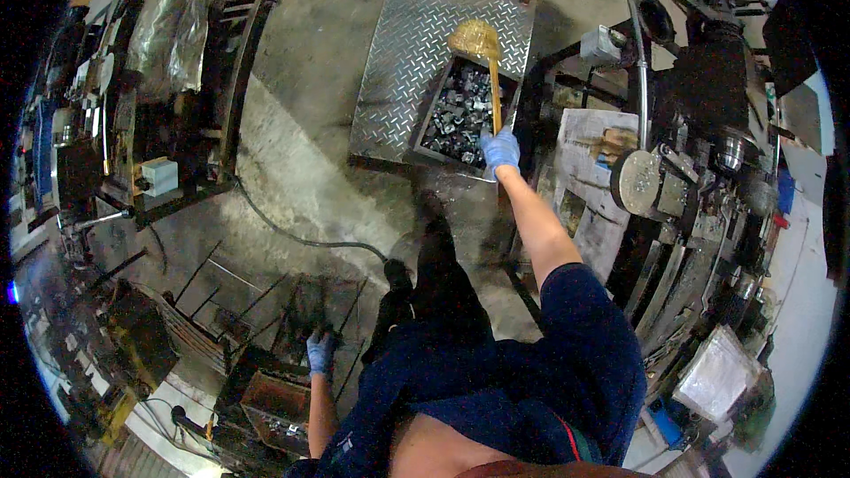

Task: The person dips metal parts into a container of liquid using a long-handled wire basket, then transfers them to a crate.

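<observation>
**Scoop held over the parts bin**

While the right hand (500, 150), in a blue glove, is closed around the lower end of a long-handled scoop (482, 57), the tool stands out ahead of the person over a dark metal bin (462, 111) of small grey metal parts. Its long axis runs nearly straight away from the body, handle end at the glove, head pointing far forward and a touch to the left. That head is a rounded, yellowish mesh-like bowl, lying over the bin's far corner against a diamond-pattern steel plate (398, 53); the shaft is thin and golden-brown.

Down low, the left hand (319, 353), also blue-gloved, rests with fingers curled on the rim of a rusty metal crate (274, 403); whether it grips is unclear. Grey machinery (673, 186) crowds the right side.
</observation>
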The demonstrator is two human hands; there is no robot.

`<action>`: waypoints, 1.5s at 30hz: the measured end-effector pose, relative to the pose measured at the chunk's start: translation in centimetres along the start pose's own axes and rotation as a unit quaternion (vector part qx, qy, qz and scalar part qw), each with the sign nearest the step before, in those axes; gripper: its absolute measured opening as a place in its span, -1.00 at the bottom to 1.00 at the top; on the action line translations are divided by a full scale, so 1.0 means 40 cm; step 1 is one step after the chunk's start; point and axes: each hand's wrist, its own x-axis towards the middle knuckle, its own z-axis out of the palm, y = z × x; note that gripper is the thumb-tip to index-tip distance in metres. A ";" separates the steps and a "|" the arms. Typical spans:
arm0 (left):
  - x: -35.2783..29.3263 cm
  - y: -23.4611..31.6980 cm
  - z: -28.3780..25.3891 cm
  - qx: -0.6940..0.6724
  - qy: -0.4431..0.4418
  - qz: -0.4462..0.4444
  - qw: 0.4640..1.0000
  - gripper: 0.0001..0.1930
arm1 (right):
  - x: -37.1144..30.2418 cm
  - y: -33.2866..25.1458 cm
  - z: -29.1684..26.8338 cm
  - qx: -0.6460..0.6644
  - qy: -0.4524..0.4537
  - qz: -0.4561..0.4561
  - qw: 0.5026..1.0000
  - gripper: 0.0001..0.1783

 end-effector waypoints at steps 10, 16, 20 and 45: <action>-0.079 0.085 0.023 -0.185 -0.005 -0.043 0.982 -0.71 | -0.350 -0.113 -0.243 0.662 -0.537 0.223 0.472 -0.66; -0.190 -0.048 -0.044 -0.134 0.051 0.060 0.988 -0.77 | -0.645 -0.293 -0.242 0.583 -0.646 0.209 0.445 -0.72; -0.260 -0.312 -0.091 -0.090 0.148 0.125 0.977 -0.78 | -0.865 -0.353 -0.123 0.306 -0.543 -0.126 0.772 -0.69; -0.914 -0.623 0.413 -0.614 0.421 -0.294 0.600 -0.75 | -1.662 -0.368 0.790 -0.195 -0.463 -0.504 0.703 -0.56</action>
